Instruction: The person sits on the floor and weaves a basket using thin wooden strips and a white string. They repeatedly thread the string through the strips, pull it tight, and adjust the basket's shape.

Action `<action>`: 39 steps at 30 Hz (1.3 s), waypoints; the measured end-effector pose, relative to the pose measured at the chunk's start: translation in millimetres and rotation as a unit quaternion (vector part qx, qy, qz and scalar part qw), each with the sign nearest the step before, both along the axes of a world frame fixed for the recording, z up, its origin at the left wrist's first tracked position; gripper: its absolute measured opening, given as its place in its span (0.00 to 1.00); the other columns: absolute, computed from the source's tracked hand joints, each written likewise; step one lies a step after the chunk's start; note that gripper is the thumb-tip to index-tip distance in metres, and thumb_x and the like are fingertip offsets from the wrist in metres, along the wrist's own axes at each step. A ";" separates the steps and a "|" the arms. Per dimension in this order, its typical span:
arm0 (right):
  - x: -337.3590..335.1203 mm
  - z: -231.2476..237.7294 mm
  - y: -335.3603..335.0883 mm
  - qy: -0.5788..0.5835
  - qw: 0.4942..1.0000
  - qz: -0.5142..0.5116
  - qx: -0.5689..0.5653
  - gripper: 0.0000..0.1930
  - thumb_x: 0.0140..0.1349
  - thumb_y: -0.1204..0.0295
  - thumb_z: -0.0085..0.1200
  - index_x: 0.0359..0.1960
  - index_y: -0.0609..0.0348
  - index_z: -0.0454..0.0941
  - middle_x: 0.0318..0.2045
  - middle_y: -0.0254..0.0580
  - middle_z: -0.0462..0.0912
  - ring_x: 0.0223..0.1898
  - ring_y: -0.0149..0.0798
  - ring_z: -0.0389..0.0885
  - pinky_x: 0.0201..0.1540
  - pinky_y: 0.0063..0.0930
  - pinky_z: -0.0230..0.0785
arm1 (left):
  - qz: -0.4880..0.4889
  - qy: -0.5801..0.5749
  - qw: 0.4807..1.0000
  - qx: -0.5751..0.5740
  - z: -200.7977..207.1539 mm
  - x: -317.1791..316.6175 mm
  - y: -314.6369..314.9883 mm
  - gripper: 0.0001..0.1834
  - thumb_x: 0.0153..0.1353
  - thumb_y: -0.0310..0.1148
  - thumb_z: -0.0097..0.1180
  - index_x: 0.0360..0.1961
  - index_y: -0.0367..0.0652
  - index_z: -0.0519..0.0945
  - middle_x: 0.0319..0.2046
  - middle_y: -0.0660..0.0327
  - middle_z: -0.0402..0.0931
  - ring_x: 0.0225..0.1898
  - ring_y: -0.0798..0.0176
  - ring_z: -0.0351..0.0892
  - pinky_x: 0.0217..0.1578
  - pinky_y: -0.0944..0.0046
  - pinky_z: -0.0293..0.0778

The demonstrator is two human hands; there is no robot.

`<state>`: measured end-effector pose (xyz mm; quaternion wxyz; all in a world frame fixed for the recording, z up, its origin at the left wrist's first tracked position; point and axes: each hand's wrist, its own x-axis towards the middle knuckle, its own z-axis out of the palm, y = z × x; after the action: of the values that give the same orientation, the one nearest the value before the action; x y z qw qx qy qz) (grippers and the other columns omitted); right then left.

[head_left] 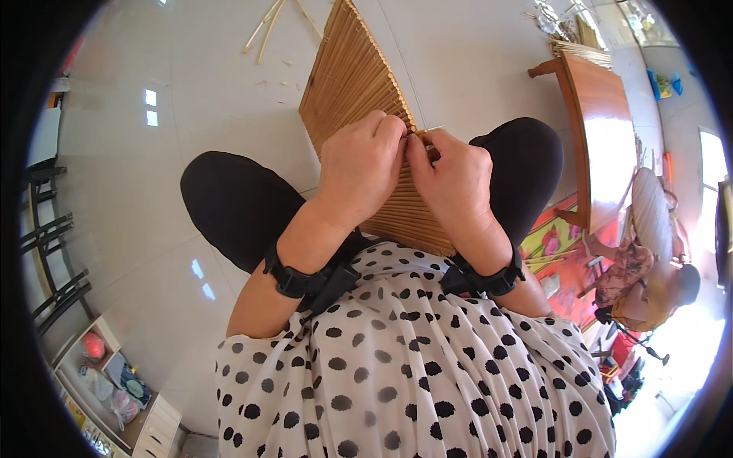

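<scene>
Brown, flat mat of slender, reed-like sticks (pixel 347 88), slanting between the person's black-clad knees (pixel 229 200). The bare left hand (pixel 359 172) and bare right hand (pixel 456 174) meet at its right-hand edge, fingers (pixel 392 127) of both pinched closely on it. Beyond, a few thin, pale sticks (pixel 271 33) lie on the glossy, light-tiled floor (pixel 221 84).

Two hands (pixel 360 166), two black wristbands (pixel 293 282), two black-clad knees (pixel 229 195), one slatted mat (pixel 343 76), one bench (pixel 602 126), one other person (pixel 622 278).
</scene>
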<state>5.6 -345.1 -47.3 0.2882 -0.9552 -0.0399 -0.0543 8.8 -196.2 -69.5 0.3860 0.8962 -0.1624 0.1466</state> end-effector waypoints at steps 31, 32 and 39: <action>-1.6 0.3 11.4 -0.046 0.996 0.017 -0.077 0.17 0.62 0.62 0.61 0.19 0.60 0.79 0.19 0.50 0.81 0.21 0.55 0.80 0.25 0.44 0.73 | 0.017 -0.033 0.996 0.081 3.6 -12.2 17.8 0.05 0.54 0.25 0.58 0.29 0.43 0.74 0.27 0.61 0.75 0.31 0.56 0.81 0.25 0.58 0.76; -1.4 1.3 11.7 -0.036 0.996 0.014 -0.083 0.17 0.62 0.62 0.61 0.19 0.60 0.79 0.19 0.49 0.81 0.21 0.55 0.80 0.25 0.44 0.73 | 0.020 -0.043 0.996 0.076 4.0 -11.2 17.7 0.05 0.53 0.25 0.58 0.29 0.43 0.74 0.26 0.61 0.74 0.31 0.57 0.81 0.25 0.58 0.76; -1.3 -1.0 11.2 -0.064 0.994 0.036 -0.079 0.16 0.62 0.63 0.61 0.19 0.60 0.78 0.19 0.48 0.81 0.21 0.55 0.79 0.24 0.44 0.73 | 0.017 -0.077 0.990 0.115 6.0 -5.4 9.3 0.05 0.51 0.26 0.60 0.27 0.44 0.75 0.26 0.62 0.74 0.30 0.60 0.80 0.24 0.61 0.75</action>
<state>4.3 -333.9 -48.3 0.2108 -0.9675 -0.0966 -0.1013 3.4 -186.8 -63.5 0.2643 0.9232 -0.1919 0.2024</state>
